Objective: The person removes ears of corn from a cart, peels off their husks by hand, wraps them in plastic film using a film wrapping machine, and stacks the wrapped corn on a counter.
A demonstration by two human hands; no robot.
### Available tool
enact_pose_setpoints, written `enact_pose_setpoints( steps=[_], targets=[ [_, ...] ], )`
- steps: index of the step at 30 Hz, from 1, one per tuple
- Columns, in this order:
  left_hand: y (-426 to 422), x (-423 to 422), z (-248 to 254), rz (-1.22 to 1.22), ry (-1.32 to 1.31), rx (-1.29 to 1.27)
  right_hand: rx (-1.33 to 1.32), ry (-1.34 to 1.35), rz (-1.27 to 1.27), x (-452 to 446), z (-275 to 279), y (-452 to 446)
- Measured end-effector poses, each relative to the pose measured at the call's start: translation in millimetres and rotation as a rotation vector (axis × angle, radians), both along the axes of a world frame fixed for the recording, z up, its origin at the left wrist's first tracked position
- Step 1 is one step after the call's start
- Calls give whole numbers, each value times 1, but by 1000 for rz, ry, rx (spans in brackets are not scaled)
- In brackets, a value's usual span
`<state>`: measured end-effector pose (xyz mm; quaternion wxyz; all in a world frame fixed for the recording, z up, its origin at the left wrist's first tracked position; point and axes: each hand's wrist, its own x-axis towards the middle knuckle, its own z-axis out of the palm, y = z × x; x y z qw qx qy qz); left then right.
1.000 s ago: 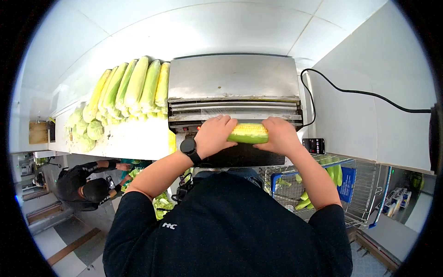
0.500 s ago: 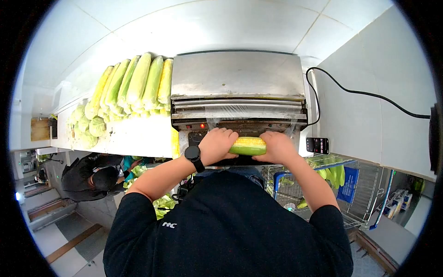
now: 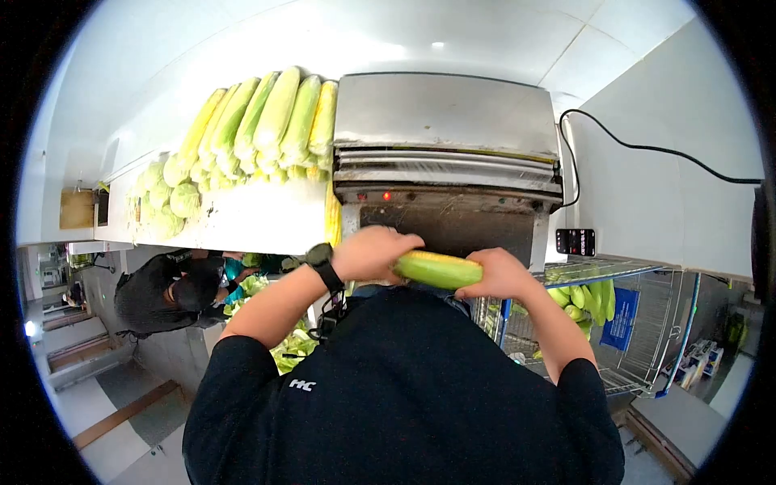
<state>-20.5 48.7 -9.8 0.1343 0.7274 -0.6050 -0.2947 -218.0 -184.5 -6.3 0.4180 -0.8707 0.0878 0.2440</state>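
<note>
An ear of corn (image 3: 439,270), mostly in green husk with a strip of yellow kernels along its upper side, lies crosswise before my body. My left hand (image 3: 373,252) is closed round its left end, and my right hand (image 3: 499,273) grips the right end. The ear tilts slightly, right end lower. Just beyond it is the dark plate (image 3: 453,230) of a metal film-wrapping machine (image 3: 444,113), whose red light is lit. Whether film covers the ear is hard to tell.
Wrapped corn ears (image 3: 275,117) are stacked left of the machine, beside wrapped round green vegetables (image 3: 184,199). A phone (image 3: 575,242) lies at the right. Below it stands a wire cart (image 3: 647,323) holding green corn. A black cable (image 3: 647,148) runs rightward. Another person (image 3: 174,291) bends at far left.
Both hands have drawn the corn off the machine's plate toward my body and tilted it. Clear film seen earlier between the machine and the corn no longer shows there. The whole view has shifted slightly.
</note>
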Motion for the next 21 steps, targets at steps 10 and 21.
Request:
enact_pose_setpoints(
  steps=[10, 21],
  targets=[
    [12, 18, 6, -118, 306, -443, 17, -36, -187, -26, 37, 73],
    [5, -22, -17, 73, 1478, -248, 644, -245, -288, -66, 31, 117]
  ],
)
